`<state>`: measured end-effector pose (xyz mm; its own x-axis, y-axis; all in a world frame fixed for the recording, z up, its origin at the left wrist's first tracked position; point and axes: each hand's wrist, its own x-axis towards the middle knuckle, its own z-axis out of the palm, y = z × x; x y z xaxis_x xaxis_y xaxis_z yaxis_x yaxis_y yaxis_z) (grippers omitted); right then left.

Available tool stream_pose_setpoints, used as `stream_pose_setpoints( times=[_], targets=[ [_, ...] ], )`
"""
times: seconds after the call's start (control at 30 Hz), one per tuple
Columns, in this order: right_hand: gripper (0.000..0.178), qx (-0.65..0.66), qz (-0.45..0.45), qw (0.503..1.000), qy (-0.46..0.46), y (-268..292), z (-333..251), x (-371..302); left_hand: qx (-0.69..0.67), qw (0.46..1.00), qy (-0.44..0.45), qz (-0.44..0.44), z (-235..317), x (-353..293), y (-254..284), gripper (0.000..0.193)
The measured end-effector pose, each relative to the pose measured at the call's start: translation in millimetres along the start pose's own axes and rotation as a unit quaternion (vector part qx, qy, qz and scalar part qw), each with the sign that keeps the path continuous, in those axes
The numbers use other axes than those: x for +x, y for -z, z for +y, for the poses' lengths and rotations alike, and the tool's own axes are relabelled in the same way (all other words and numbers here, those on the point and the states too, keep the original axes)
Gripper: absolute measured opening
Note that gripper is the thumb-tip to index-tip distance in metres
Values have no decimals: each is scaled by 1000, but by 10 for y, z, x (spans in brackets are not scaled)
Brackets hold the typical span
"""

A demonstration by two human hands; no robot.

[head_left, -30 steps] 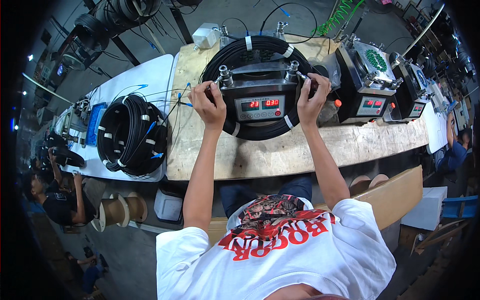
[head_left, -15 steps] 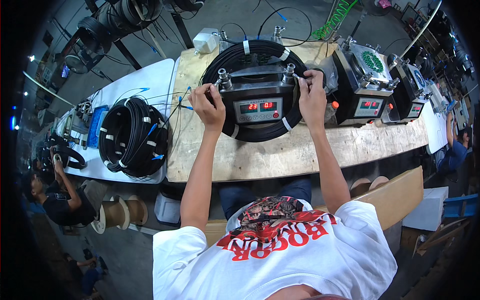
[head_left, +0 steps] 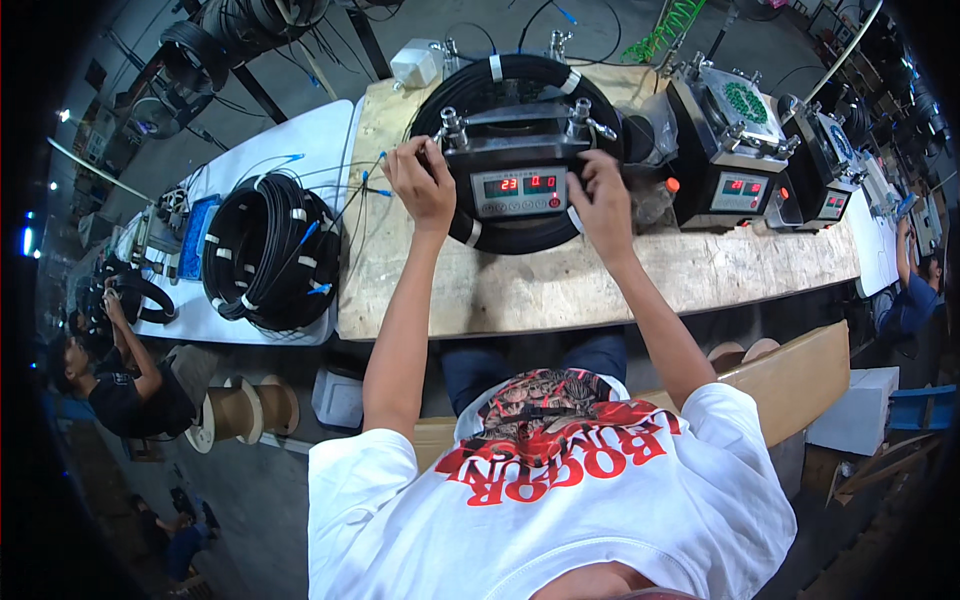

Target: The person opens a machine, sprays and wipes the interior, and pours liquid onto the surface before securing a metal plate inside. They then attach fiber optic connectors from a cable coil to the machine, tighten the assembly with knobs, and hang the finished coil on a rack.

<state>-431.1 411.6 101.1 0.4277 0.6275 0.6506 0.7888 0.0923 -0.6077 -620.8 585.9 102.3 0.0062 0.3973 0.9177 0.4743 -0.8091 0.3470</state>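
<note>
A dark machine with a panel of red-lit digits and buttons (head_left: 520, 196) stands in front of me. A thick coil of black cable (head_left: 515, 240) with white ties is looped around it. On its top are two silver clamps, the left clamp (head_left: 452, 128) and the right clamp (head_left: 578, 120). My left hand (head_left: 420, 188) is pinched at the left clamp's handle, its fingertips partly hiding it. My right hand (head_left: 602, 205) holds nothing; its fingers are apart and slightly blurred, close to the panel's right edge and below the right clamp's handle (head_left: 604, 131).
On a white table (head_left: 300, 145) at left lies another black cable coil (head_left: 270, 250) with blue-tipped ends. To the right along the wooden bench (head_left: 700, 275) stand two similar machines, the nearer machine (head_left: 735, 190) beside a clear plastic bag (head_left: 655, 200). Co-workers sit far left and far right.
My right hand has let go of the right clamp's handle and dropped toward the panel. The second reading has fallen to zero. My left hand stays at the left clamp.
</note>
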Motion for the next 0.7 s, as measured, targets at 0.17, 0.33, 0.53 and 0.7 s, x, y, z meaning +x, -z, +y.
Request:
stream_pose_setpoints(
  times=[0.17, 0.33, 0.53, 0.7],
  targets=[
    [47, -219, -132, 960, 116, -100, -54, -188, 12, 1000, -14, 3, -44, 2, -6, 9],
    [48, -258, -103, 954, 115, -209, 14, -220, 3, 1000, -8, -2, 2, -3, 9, 9],
    [35, -268, -114, 950, 114, -218, -54, -213, 12, 1000, -4, 1, 16, -11, 34, 8],
    [27, -264, -109, 953, 102, -254, -42, -210, 7, 1000, -3, 4, 22, 19, 19, 6]
  ],
)
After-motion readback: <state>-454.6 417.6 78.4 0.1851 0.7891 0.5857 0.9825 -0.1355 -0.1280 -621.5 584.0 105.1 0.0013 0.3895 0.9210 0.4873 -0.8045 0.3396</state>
